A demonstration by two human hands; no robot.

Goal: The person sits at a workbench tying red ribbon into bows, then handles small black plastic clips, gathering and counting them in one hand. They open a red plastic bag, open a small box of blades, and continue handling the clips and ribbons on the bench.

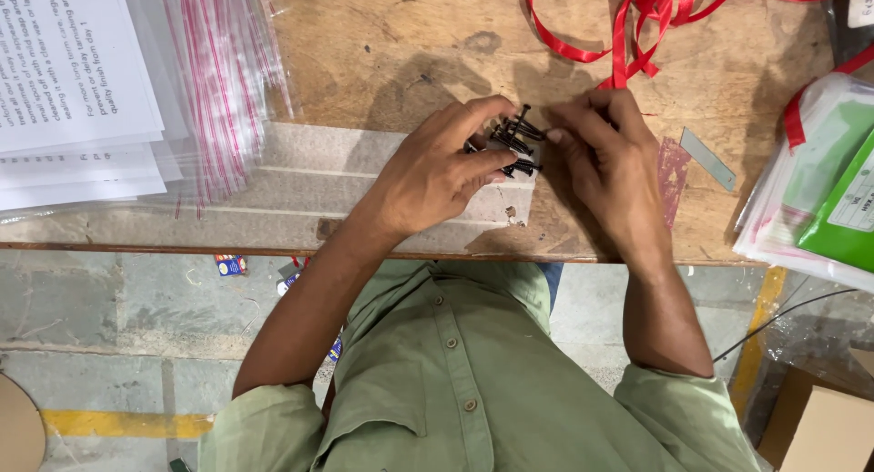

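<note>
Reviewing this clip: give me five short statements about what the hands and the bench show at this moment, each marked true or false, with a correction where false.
1. The left hand holds a bunch of black screws. True.
2. The right hand rests flat on the table, away from the screws. False: its fingertips are at the screws, meeting the left hand.
3. Red ribbon lies on the wooden table beyond the hands. True.
4. The stack of printed paper sheets lies to the person's right. False: it lies to the left, beside clear zip bags.
5. The person wears a blue shirt. False: the shirt is green.
</note>
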